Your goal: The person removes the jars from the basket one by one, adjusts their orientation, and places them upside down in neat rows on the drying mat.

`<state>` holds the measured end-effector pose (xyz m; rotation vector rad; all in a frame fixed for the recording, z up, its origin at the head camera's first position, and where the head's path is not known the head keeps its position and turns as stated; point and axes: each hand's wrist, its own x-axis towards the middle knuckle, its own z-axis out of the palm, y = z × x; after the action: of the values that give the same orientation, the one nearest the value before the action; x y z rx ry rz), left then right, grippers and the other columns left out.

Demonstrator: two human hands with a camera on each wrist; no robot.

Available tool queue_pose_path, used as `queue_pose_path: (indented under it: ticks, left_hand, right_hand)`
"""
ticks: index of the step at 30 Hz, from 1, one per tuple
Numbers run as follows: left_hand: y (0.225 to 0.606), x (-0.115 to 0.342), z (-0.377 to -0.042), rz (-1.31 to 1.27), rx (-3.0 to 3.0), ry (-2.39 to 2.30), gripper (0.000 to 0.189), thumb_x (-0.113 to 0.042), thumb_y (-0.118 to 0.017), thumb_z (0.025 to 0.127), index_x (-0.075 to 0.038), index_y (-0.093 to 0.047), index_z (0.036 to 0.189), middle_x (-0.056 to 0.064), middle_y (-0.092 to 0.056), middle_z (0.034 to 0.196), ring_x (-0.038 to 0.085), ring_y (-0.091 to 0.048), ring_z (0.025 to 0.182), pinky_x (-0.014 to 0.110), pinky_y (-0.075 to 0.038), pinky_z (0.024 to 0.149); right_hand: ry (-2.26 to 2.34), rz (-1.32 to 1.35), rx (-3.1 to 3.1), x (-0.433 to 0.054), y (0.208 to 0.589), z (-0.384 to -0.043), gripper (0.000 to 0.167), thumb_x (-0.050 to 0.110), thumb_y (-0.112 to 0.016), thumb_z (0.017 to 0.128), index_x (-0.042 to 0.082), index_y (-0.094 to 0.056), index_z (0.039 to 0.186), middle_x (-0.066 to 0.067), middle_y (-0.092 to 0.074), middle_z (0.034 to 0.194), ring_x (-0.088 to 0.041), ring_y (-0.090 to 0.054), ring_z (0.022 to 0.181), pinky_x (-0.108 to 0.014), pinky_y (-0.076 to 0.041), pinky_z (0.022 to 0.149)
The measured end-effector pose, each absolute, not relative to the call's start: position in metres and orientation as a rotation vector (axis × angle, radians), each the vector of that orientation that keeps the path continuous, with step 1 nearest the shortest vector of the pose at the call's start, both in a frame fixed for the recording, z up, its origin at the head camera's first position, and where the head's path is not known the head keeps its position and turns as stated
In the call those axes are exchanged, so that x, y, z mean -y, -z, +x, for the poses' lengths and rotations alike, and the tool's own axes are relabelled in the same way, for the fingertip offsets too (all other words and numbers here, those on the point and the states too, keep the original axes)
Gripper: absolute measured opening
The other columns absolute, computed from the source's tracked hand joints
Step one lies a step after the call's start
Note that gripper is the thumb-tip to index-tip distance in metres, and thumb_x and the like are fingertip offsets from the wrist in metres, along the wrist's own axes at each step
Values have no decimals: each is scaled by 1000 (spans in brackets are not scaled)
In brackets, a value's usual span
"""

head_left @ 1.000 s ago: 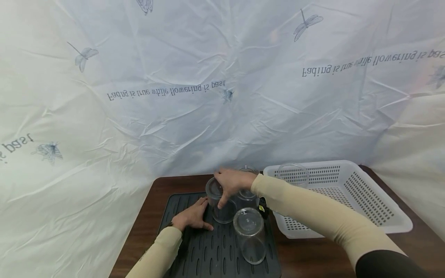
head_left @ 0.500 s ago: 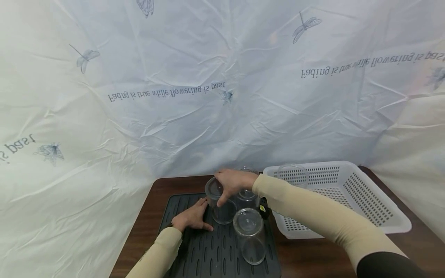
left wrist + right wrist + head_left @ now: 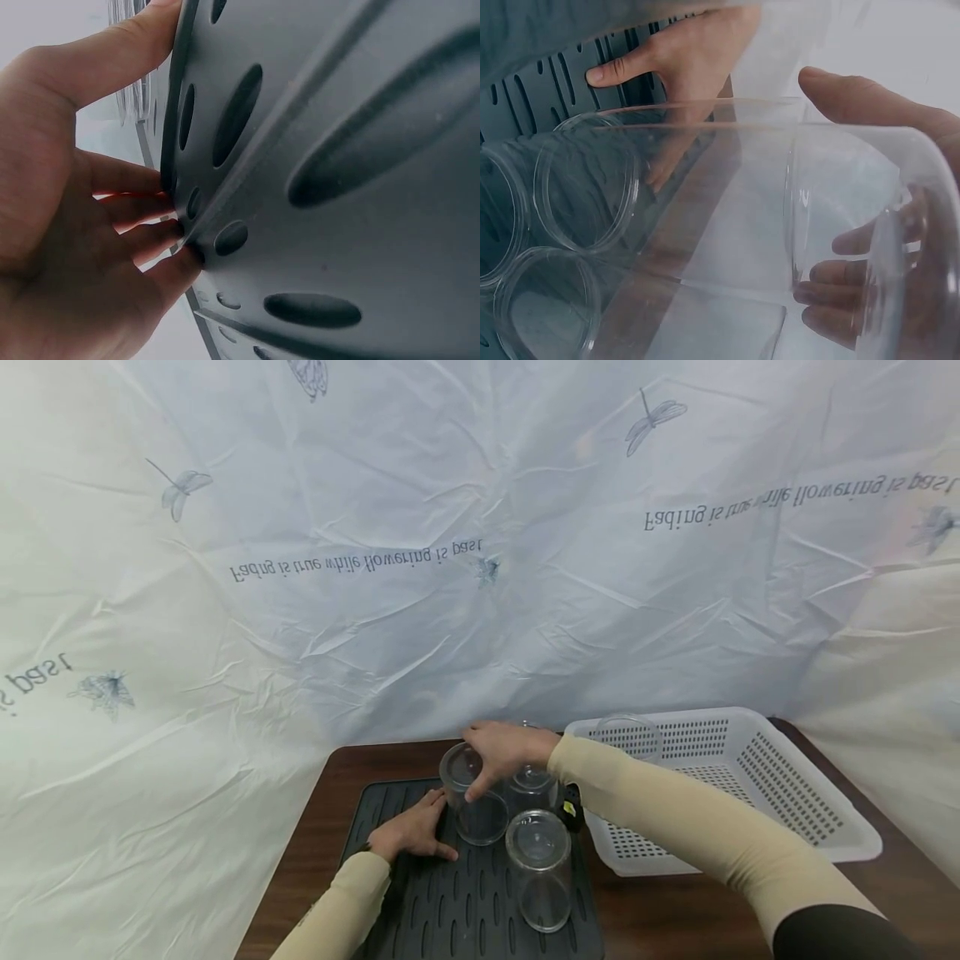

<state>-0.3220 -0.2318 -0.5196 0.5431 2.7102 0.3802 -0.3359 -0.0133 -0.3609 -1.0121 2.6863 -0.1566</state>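
My right hand (image 3: 502,750) grips a clear glass cup (image 3: 482,827) near its upper end from above. The cup stands upside down towards the back of a dark grey drying mat (image 3: 465,910). Through the clear wall in the right wrist view, curled fingers (image 3: 840,281) show on one side, the thumb (image 3: 862,97) on the other. My left hand (image 3: 412,831) rests on the mat left of this cup, fingers extended; the left wrist view shows its fingertips touching the slotted mat (image 3: 337,232). Two more glass cups stand close by, one in front (image 3: 540,877) and one behind the right hand (image 3: 532,789).
A white perforated basket (image 3: 817,777) sits right of the mat, with a clear glass cup (image 3: 630,722) at its back left, partly hidden by my right forearm. The brown wooden table (image 3: 307,818) ends at a white printed sheet (image 3: 420,652) behind.
The view has shifted very slightly. Both hands and the cups keep the same places on the mat.
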Motion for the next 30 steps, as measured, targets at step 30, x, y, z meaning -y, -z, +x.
queue_pose_path:
  ticks: [30]
  left_hand:
    - [522, 233, -318, 629, -2754, -422, 109, -54, -82, 72, -4, -28, 153, 15, -19, 161, 38, -19, 148, 56, -32, 112]
  right_hand:
    - [730, -1083, -2906, -49, 313, -336, 103, 56, -78, 76, 7, -30, 153, -16, -32, 156, -34, -31, 144, -52, -34, 113]
